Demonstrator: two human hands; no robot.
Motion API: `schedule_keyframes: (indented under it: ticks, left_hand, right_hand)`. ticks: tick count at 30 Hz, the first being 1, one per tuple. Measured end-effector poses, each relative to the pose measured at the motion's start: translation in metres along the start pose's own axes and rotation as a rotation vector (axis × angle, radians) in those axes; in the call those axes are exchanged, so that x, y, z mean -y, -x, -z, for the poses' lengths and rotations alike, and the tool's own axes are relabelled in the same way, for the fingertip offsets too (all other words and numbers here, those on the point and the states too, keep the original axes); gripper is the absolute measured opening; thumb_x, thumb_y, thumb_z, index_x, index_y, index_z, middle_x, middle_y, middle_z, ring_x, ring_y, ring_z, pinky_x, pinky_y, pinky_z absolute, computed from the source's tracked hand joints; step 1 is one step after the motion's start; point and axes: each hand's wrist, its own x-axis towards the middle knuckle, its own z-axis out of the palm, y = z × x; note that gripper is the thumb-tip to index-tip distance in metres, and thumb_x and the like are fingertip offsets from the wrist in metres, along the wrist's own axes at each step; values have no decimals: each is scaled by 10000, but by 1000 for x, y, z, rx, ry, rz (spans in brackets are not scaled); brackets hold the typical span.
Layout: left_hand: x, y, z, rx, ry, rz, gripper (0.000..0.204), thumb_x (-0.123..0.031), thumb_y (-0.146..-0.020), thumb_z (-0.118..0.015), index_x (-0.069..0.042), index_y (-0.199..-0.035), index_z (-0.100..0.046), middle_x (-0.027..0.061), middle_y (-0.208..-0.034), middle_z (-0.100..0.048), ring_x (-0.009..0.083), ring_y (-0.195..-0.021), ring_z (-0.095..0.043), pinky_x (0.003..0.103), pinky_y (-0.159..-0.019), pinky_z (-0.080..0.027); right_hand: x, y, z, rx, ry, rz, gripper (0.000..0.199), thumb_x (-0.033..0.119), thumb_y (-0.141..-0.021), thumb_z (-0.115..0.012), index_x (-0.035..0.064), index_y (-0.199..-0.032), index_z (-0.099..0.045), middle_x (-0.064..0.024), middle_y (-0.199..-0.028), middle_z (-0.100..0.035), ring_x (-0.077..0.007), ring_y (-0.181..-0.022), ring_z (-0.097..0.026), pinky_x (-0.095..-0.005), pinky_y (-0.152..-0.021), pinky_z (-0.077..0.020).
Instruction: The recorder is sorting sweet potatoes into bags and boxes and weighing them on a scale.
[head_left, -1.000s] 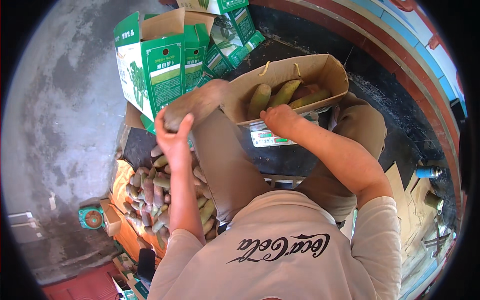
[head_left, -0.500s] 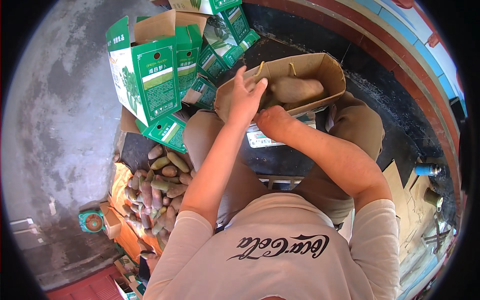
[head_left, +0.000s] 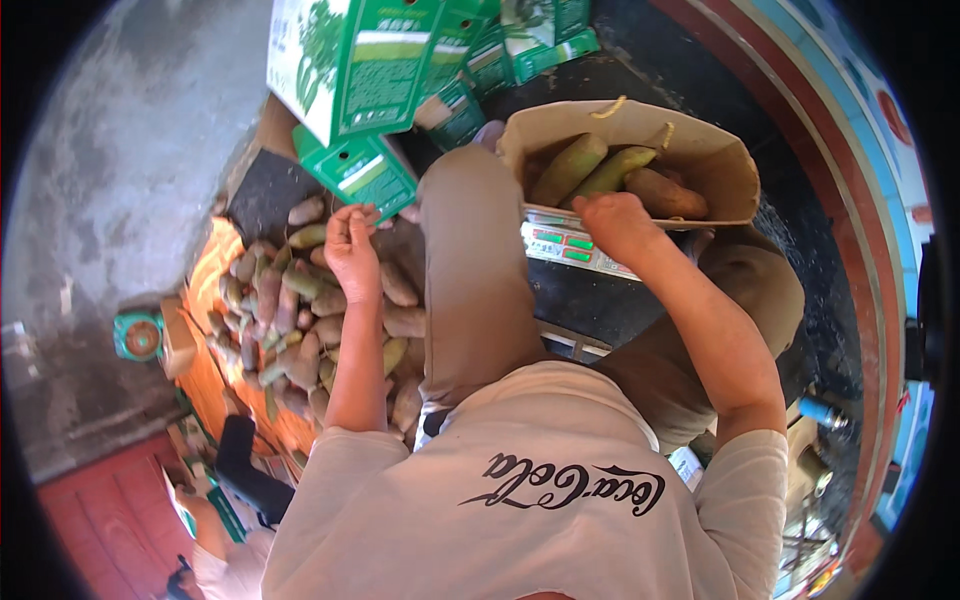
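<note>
An upright cardboard box (head_left: 735,190) with yellow rope handles stands on a digital scale (head_left: 560,245) in front of me. Inside it lie radish-like root vegetables, among them a green one (head_left: 570,168) and a brownish one (head_left: 668,195). My right hand (head_left: 615,222) is closed on the near rim of the box. To the left, my left hand (head_left: 354,240) is raised at the far side of a heap of soil-dusted root vegetables (head_left: 300,300). Its fingers are bent but apart, with nothing seen between them.
Green-and-white printed cartons (head_left: 385,75) stand at far left, beyond the heap. An orange sheet (head_left: 205,290) lies under the heap, and a small green round device (head_left: 138,335) is farther left. Another person's dark-clad leg (head_left: 245,465) shows at lower left.
My left hand has left the box and moved left to the heap. My right hand stays at the near rim. The view has shifted, and the vegetables in the box now show clearly.
</note>
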Motion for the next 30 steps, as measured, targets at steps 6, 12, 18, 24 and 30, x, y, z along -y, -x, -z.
schedule_keyframes:
  ticks: [6,12,18,24,30]
  left_hand:
    - [151,63,75,2,-133,431,153,-128,-878,-525,-4,-941,-588,102,-867,-656,183,-831,-641,282,-700,-495]
    - [248,168,117,422,-914,786,344,-307,-792,-589,-105,-1070,-612,157,-980,-646,305,-942,-618,386,-844,-477]
    - [248,230,107,917,-999,867,500,-305,-764,-614,-170,-1235,-517,148,-1225,-525,293,-1139,-505,399,-957,-413]
    - [288,283,119,1147,-1051,778,608,-300,-736,-653,-217,-1297,-434,109,-1251,-488,308,-1187,-450,440,-963,-403]
    - [258,270,103,1111,-1150,898,644,-310,-738,-670,-219,-1308,-384,101,-1260,-449,311,-1180,-436,429,-944,-420]
  right_hand:
    - [-5,-1,-3,-58,-20,-38,96,114,-777,-554,58,-854,-543,-127,-767,-626,-285,-736,-635,-390,-630,-506]
    - [-5,-5,-3,-38,-144,-30,150,138,-792,-585,48,-905,-547,-148,-833,-620,-315,-804,-612,-415,-698,-485]
    - [-4,-5,0,39,-241,-97,169,145,-811,-579,54,-952,-557,-150,-901,-611,-339,-854,-584,-423,-735,-465]
    - [3,-10,6,70,-339,-146,170,137,-813,-584,79,-972,-567,-148,-918,-611,-348,-855,-577,-424,-736,-459]
    - [-1,-9,3,75,-363,-179,181,132,-810,-594,95,-987,-586,-151,-922,-612,-349,-862,-576,-420,-739,-457]
